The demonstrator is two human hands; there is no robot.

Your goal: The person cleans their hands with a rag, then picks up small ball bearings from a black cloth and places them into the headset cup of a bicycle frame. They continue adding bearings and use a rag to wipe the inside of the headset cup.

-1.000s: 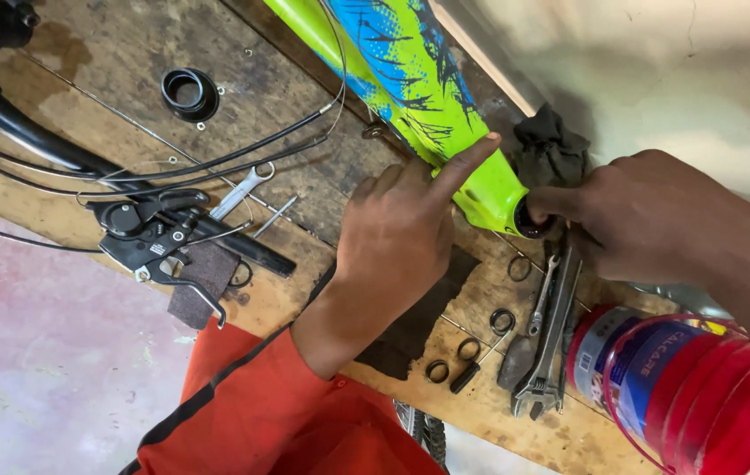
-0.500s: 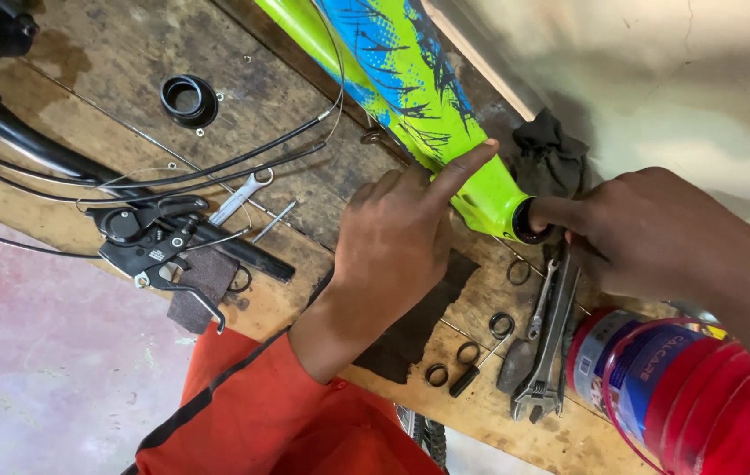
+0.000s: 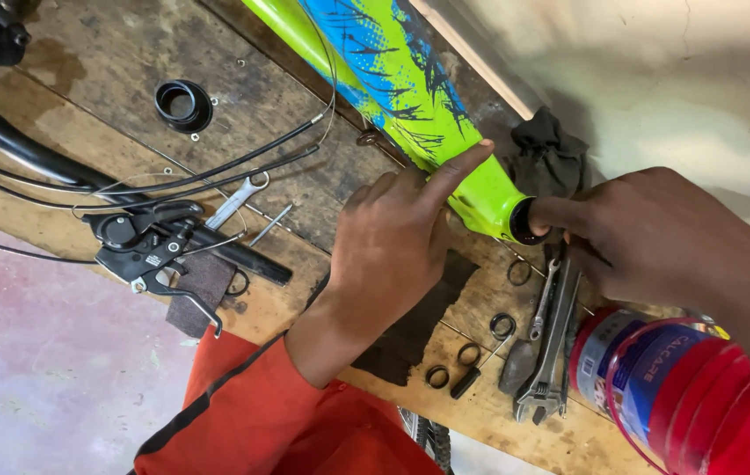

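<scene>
A lime-green and blue bicycle frame tube [image 3: 375, 62] lies diagonally across a worn wooden bench [image 3: 85, 79]. My left hand [image 3: 393, 237], in an orange sleeve, grips the tube near its lower end, with the index finger stretched along the top. My right hand [image 3: 656, 229] comes in from the right with its fingers curled. Its index fingertip presses on the black ring [image 3: 520, 222] at the tube's open end. Whether anything is under that fingertip is hidden.
A red plastic tub [image 3: 683, 387] stands at the right edge, with wrenches [image 3: 555, 334] and small black rings [image 3: 502, 325] beside it. A handlebar with brake lever and cables [image 3: 142, 242] lies at the left, a black cup [image 3: 183, 104] behind it and a dark rag [image 3: 546, 158] by the wall.
Both hands stay where they were on the tube end. Only the view has shifted slightly.
</scene>
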